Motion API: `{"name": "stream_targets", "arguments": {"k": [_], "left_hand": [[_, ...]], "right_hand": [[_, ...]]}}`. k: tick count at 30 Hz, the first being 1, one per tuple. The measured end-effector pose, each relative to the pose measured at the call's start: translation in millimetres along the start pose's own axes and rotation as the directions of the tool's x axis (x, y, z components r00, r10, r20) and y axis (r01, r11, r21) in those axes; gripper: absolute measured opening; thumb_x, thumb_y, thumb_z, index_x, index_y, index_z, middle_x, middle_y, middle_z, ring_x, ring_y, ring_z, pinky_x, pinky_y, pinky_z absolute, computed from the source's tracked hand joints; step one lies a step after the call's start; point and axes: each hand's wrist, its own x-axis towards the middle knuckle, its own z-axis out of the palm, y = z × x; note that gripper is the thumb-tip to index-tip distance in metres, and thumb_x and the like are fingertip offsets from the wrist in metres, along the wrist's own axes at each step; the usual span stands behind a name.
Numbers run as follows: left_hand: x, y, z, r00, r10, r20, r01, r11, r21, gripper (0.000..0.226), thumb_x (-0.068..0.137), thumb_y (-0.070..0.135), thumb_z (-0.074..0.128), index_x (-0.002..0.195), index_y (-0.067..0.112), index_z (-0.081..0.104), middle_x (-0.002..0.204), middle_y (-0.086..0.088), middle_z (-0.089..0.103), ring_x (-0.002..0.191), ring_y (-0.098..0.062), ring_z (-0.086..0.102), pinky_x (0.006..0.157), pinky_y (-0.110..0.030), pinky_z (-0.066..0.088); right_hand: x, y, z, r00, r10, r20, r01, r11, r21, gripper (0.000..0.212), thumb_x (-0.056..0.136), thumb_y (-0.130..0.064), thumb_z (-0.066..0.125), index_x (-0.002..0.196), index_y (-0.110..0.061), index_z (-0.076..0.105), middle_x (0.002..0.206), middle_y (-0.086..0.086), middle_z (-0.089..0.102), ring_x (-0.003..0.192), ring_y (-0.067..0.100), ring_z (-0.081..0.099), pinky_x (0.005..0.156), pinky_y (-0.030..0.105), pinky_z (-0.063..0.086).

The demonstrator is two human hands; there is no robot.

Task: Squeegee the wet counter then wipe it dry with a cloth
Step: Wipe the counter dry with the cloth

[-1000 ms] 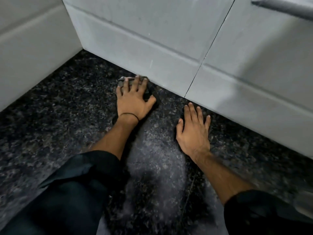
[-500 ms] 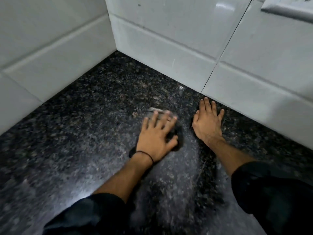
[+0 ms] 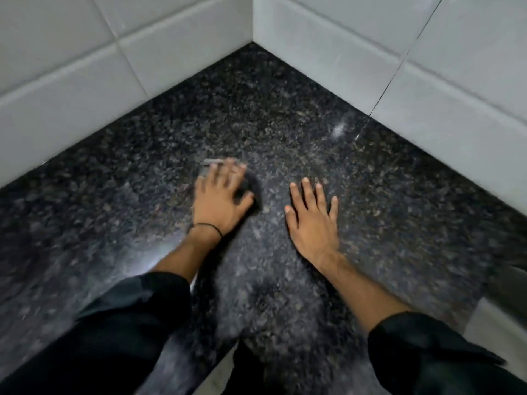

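Note:
The counter is dark speckled granite with a wet sheen. My left hand lies flat on it and presses down a small dark cloth. Only a grey edge of the cloth shows beyond the fingertips and a dark part beside the thumb; motion blurs its shape. My right hand rests flat on the stone just to the right, fingers spread, with nothing under or in it. A thin black band circles my left wrist. Both forearms come out of black sleeves.
White tiled walls close the counter on the left and at the back, meeting in a corner at top centre. The counter's front edge runs along the lower right, with a pale floor beyond it. A bright glare sits near my left sleeve.
My left hand has slid the cloth from the foot of the back wall out onto the open counter. My right hand has drawn back from the wall too. The view has swung to show the corner.

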Motion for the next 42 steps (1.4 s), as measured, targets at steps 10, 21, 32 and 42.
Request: {"name": "stream_targets", "arguments": {"k": [10,21,32,42], "left_hand": [[-77.8,-136.1,-16.7,0.947,-0.32,-0.017,0.32,0.947,0.011,0.07,0.091,0.07,0.027,0.152,0.037,0.024,0.162,0.001,0.023,0.148,-0.032,0.022,0.116,-0.054,0.023],[-209.2,45.5,13.4,0.999,0.049,0.009,-0.049,0.999,-0.002,0.071,0.088,0.065,0.034,0.153,0.042,0.019,0.163,0.01,0.017,0.15,-0.023,0.017,0.118,-0.049,0.02],[-209.4,71.8,19.0,0.986,-0.167,-0.004,0.166,0.981,-0.096,0.072,0.089,0.066,0.03,0.154,0.039,0.015,0.165,0.004,0.01,0.152,-0.028,0.008,0.12,-0.052,0.009],[-135.7,139.5,7.6,0.96,0.134,0.245,-0.04,0.934,-0.355,0.06,0.097,0.062,0.031,0.152,0.041,0.022,0.164,0.01,0.011,0.152,-0.018,0.003,0.121,-0.047,0.002]], "right_hand": [[-12.5,-3.5,-4.3,0.999,-0.03,-0.021,0.031,0.999,0.032,0.055,0.104,-0.047,0.02,0.156,-0.03,0.018,0.165,-0.004,0.008,0.151,0.024,0.005,0.119,0.055,-0.001],[-99.2,-8.9,14.7,0.982,-0.186,-0.019,0.186,0.982,0.026,0.053,0.104,-0.041,0.025,0.156,-0.029,0.021,0.164,-0.004,0.014,0.151,0.022,0.009,0.119,0.052,0.006],[-145.3,45.6,17.4,0.99,-0.086,-0.112,0.091,0.995,0.044,0.053,0.104,-0.04,0.024,0.155,-0.029,0.024,0.163,-0.006,0.017,0.151,0.019,0.012,0.12,0.047,0.005],[-134.7,59.0,-8.1,0.943,0.208,-0.259,0.028,0.728,0.685,0.044,0.103,-0.019,0.044,0.146,-0.01,0.045,0.152,0.0,0.042,0.142,0.01,0.035,0.109,0.003,0.017]]}}
